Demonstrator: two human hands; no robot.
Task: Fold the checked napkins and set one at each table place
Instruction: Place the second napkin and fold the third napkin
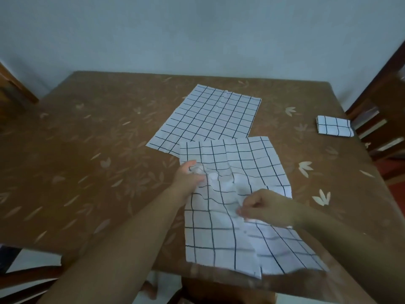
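While both grips are clamped on it, the near napkin (208,238) lies opened out at the 6 o'clock side of the desk (87,161), its white cloth crossed by dark check lines. The left grip (189,174) pinches a bunched ridge of fabric close to the napkin's 9 o'clock edge, thumb and fingers closed together on the cloth. The right grip (263,207) has its fingers curled and nips a fold near the napkin's middle, towards 3 o'clock. Between the two grips the cloth is puckered and lifted in creases, while the rest lies flat, with the 6 o'clock edge reaching the desk's near rim.

A far napkin (208,115) is spread flat around the desk's centre, towards 12 o'clock, turned at a slight angle. The near napkin's 12 o'clock edge overlaps the far one's nearest corner, so the two touch.

A folded napkin (334,126), a small thick rectangle, sits at the desk's 3 o'clock edge, well apart from the other two, just in front of a wooden chair (383,102).

The desk wears a brown cover printed with pale leaves. Part of another wooden chair (13,88) shows at 10 o'clock, and a plain pale wall (197,29) rises behind the desk at 12 o'clock.
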